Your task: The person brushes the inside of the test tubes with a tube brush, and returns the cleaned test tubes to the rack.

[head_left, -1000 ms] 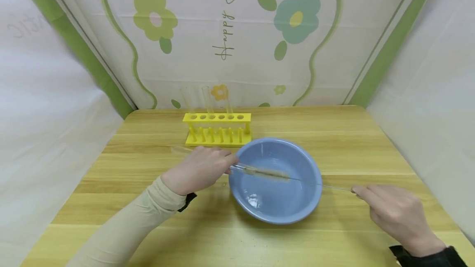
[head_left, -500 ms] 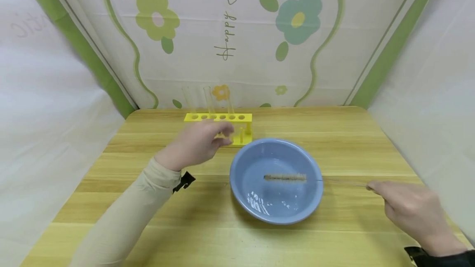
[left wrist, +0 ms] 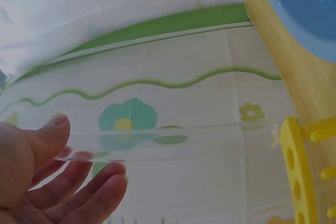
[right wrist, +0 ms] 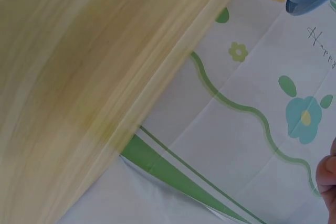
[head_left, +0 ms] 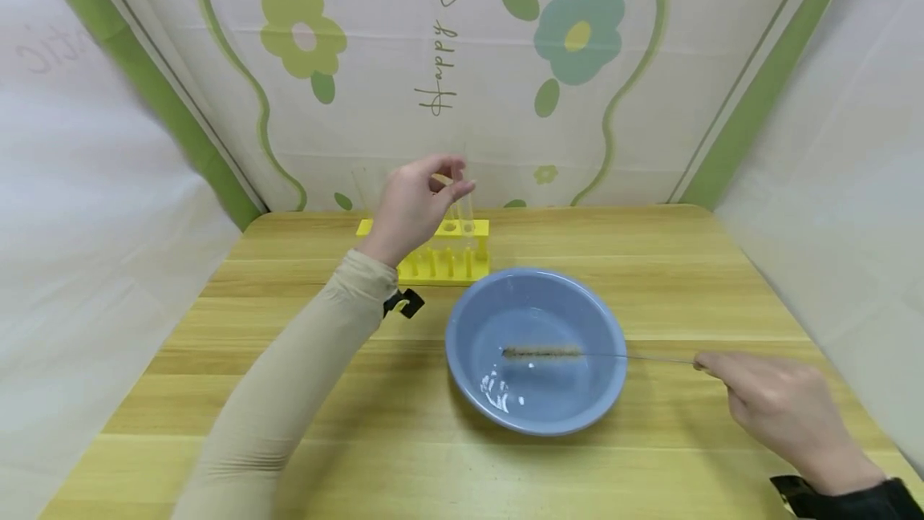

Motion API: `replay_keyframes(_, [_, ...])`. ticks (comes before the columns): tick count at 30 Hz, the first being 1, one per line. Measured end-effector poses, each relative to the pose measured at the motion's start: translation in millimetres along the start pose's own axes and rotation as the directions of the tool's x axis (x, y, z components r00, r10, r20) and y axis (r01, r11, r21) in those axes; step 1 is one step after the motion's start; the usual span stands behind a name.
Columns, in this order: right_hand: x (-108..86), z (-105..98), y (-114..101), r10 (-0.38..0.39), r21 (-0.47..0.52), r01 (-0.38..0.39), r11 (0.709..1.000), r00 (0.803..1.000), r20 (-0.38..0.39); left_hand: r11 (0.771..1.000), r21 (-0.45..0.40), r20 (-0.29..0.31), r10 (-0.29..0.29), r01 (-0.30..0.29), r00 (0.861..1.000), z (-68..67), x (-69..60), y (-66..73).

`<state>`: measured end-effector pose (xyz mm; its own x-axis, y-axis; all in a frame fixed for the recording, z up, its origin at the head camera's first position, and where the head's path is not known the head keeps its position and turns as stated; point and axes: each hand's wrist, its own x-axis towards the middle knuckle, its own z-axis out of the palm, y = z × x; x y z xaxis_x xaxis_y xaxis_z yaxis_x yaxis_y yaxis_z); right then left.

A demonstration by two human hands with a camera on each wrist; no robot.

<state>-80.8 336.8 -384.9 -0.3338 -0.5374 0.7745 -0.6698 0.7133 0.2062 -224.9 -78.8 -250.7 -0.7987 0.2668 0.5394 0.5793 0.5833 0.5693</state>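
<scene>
At the back of the table, my left hand pinches a clear test tube between thumb and fingers. The tube stands nearly upright at the right-end hole of a yellow test tube rack. In the left wrist view the tube's lower end meets the rack's top plate; how far it is in the hole I cannot tell. My right hand grips the thin wire handle of a test tube brush. Its bristles hang over a blue basin. Only fingertips show in the right wrist view.
Other clear test tubes stand in the rack, partly hidden behind my left hand. The basin, apparently holding water, sits in front of the rack on the wooden table. A flower-print cloth hangs behind the table's back edge.
The brush has come out of the test tube. My left hand has carried the tube from over the basin back to the rack and turned it upright. My right hand keeps the brush.
</scene>
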Motion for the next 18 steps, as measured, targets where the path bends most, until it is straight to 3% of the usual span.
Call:
replay_keyframes(5, [1.0, 2, 0, 0.01, 0.007, -0.01, 1.0, 1.0, 0.007, 0.994, 0.052, -0.048, -0.093, 0.096, 0.994, 13.0, 17.1, -7.5])
replay_keyframes(9, [1.6, 4, 0, 0.009, 0.007, -0.009, 1.0, 1.0, 0.0, 0.987, 0.093, -0.071, -0.127, 0.133, 0.989, 20.9, 25.3, -12.0])
replay_keyframes(18, [1.9, 6, -1, 0.021, 0.007, -0.021, 1.0, 1.0, 0.012, 0.966, 0.157, -0.037, -0.202, 0.205, 0.979, 33.0, 33.2, -22.3])
